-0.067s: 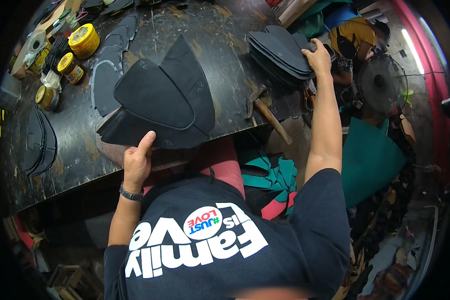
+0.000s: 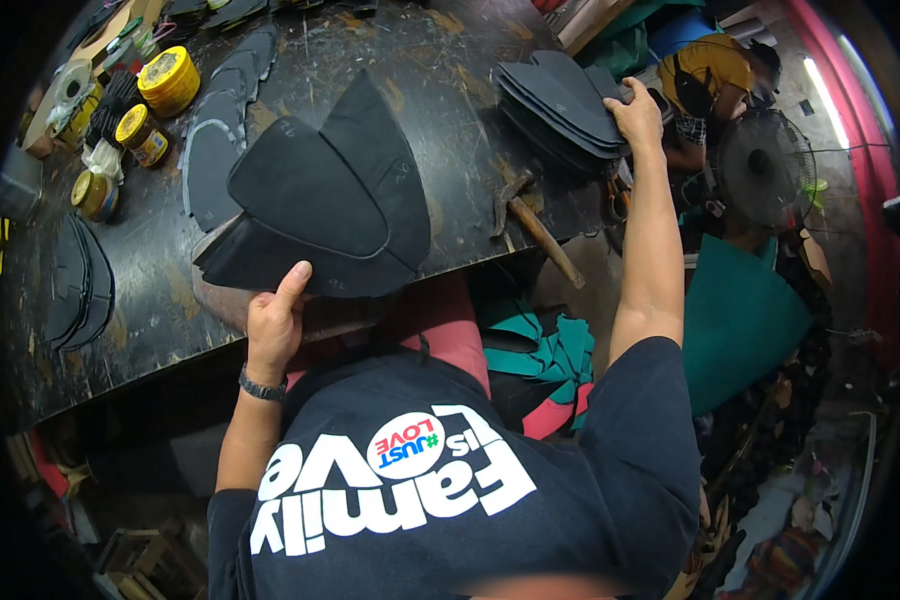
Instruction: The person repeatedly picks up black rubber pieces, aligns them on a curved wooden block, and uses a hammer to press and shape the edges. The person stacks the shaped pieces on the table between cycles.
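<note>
My left hand grips a small sheaf of black seamed panels, shaped like flat shoe uppers, by the lower edge. Its thumb lies on top and the other fingers are hidden underneath. The panels are held over the table's near edge, spread a little at the left side. At the far right, my right arm is stretched out and my right hand pinches the edge of a stack of similar black panels. How many panels its fingers hold cannot be made out.
A hammer lies at the dark table's near edge. Grey-edged pieces overlap in a row, with yellow tubs to their left. More black panels lie far left. Beyond the table are a fan and a person in yellow.
</note>
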`<state>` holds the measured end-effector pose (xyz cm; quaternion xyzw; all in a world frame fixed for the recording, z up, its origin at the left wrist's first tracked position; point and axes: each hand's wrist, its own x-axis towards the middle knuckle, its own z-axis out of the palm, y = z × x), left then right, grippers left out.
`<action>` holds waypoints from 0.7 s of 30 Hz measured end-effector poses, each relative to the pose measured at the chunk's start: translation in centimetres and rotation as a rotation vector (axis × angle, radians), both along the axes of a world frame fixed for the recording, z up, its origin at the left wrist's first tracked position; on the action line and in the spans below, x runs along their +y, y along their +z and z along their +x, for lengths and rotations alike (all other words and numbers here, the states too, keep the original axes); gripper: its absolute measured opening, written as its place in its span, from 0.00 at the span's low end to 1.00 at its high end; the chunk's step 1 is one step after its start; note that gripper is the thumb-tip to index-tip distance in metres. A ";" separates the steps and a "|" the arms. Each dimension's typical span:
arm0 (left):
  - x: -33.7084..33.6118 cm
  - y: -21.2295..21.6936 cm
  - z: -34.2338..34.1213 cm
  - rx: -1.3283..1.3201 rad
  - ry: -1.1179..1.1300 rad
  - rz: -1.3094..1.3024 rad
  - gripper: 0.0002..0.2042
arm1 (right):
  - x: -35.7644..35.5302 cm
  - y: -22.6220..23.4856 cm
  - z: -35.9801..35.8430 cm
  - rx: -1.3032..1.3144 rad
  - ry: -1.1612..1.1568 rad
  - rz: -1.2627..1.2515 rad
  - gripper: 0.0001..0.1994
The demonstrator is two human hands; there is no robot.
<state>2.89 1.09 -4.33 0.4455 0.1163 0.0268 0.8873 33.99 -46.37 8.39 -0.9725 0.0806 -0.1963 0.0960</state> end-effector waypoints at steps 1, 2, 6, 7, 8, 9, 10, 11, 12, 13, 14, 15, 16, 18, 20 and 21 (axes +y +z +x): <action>0.1 -0.1 -0.1 -0.009 -0.012 -0.040 0.10 | 0.3 0.1 -0.2 -0.021 -0.012 -0.037 0.34; 0.3 0.0 0.0 0.021 -0.039 -0.020 0.10 | 0.8 0.2 -0.6 -0.035 -0.022 -0.075 0.34; 0.1 0.3 0.0 0.002 -0.042 -0.093 0.09 | 6.0 0.7 -5.0 -0.349 0.229 0.186 0.37; -0.2 0.5 0.1 -0.025 -0.045 -0.150 0.09 | 8.4 0.4 -7.1 -0.345 0.392 0.488 0.36; -0.6 0.7 0.1 -0.056 -0.061 -0.227 0.09 | 11.2 -0.3 -9.3 -0.227 0.539 0.825 0.35; -1.1 1.0 0.1 -0.072 -0.059 -0.236 0.11 | 13.9 -0.9 -12.2 -0.022 0.706 1.199 0.36; -1.5 1.3 0.3 -0.064 -0.072 -0.179 0.12 | 16.2 -1.3 -15.0 0.250 0.758 1.568 0.38; -2.0 1.6 0.5 -0.072 -0.096 -0.141 0.13 | 18.2 -1.8 -17.7 0.466 0.743 1.750 0.38; -2.5 1.9 0.7 -0.081 -0.121 -0.106 0.14 | 20.4 -2.3 -19.3 0.524 0.671 1.686 0.37; -3.0 2.3 0.9 -0.074 -0.140 -0.077 0.15 | 22.2 -2.9 -20.7 0.518 0.744 1.717 0.37; -3.3 2.8 1.2 -0.068 -0.158 -0.045 0.16 | 22.8 -2.9 -21.0 0.404 0.743 1.719 0.34; -3.4 3.3 1.4 -0.063 -0.172 -0.011 0.17 | 22.5 -2.6 -20.7 0.385 0.750 1.782 0.34; -3.3 3.9 1.6 -0.127 -0.256 0.033 0.19 | 21.9 -2.0 -19.8 0.394 0.731 1.821 0.34; -2.6 4.9 1.9 -0.253 -0.405 0.126 0.24 | 19.6 -0.4 -16.8 0.232 0.749 1.704 0.35; -1.7 5.7 1.5 -0.368 -0.421 0.362 0.31 | 15.4 2.2 -13.1 0.086 0.878 1.561 0.30; -1.1 5.9 1.3 -0.376 -0.392 0.510 0.27 | 13.1 3.5 -11.3 -0.003 0.965 1.520 0.26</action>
